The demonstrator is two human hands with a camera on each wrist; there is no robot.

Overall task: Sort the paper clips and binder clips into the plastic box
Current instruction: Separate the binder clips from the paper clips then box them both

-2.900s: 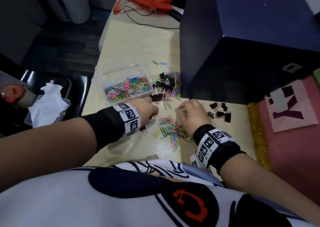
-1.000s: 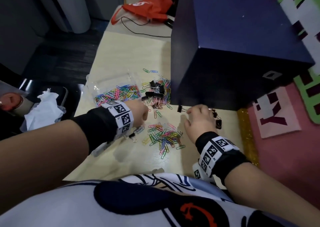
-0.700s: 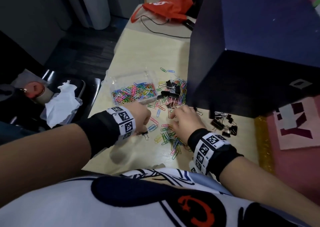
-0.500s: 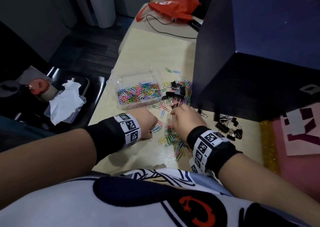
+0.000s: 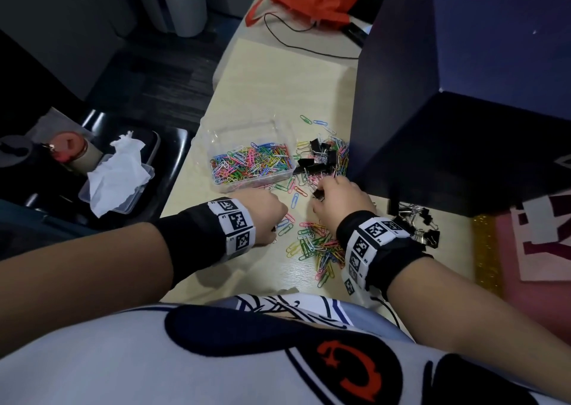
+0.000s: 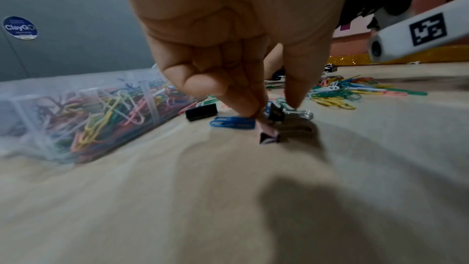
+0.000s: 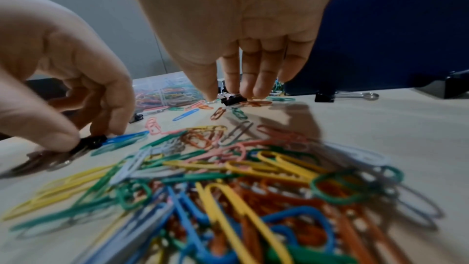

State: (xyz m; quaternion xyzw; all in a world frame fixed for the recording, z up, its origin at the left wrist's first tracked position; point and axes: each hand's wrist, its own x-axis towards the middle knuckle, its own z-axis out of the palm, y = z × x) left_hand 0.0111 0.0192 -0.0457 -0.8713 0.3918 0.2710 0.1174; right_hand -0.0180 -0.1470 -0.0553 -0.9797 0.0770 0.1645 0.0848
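A clear plastic box [image 5: 279, 133] on the beige table holds several coloured paper clips [image 5: 251, 163]. Right of it lies a mixed heap of black binder clips [image 5: 315, 154] and paper clips. A loose pile of paper clips [image 5: 318, 247] lies between my wrists. My left hand [image 5: 273, 219] is down on the table, thumb and finger pinching a small black binder clip [image 6: 275, 112] beside a blue paper clip [image 6: 232, 122]. My right hand [image 5: 321, 194] pinches another small black binder clip [image 7: 232, 99] at the near edge of the heap.
A big dark blue box [image 5: 463, 96] stands on the table's right side, with a separate group of binder clips [image 5: 417, 225] at its near corner. A red bag [image 5: 312, 0] and a black cable lie at the far end. A chair with a tissue-filled tub [image 5: 117, 170] is left.
My right hand has come left from the binder clips by the blue box to the heap beside the plastic box. The left hand has stayed low near the loose paper clips.
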